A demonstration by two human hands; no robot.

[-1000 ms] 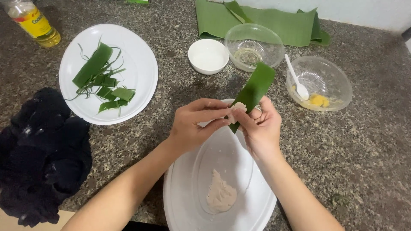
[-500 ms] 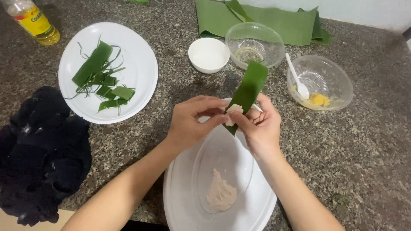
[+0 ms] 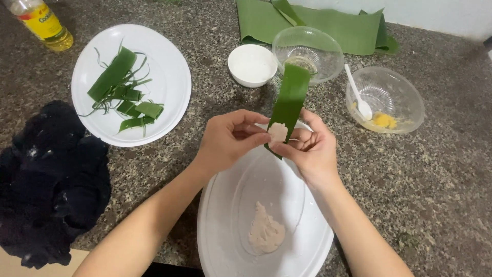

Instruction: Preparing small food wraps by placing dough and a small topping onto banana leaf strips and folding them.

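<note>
My left hand (image 3: 228,141) pinches a small dough lump (image 3: 278,132) against the green leaf strip (image 3: 288,102). My right hand (image 3: 307,151) grips the strip's lower end, above the white plate (image 3: 215,215).

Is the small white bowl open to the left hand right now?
Probably yes: the small white bowl sits just beyond the left hand with bare counter between, but that hand is pinching dough.

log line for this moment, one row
left hand: pressing pale dough lump onto leaf | right hand: holding long green leaf strip | below: clear oval plastic bowl with dough
</note>
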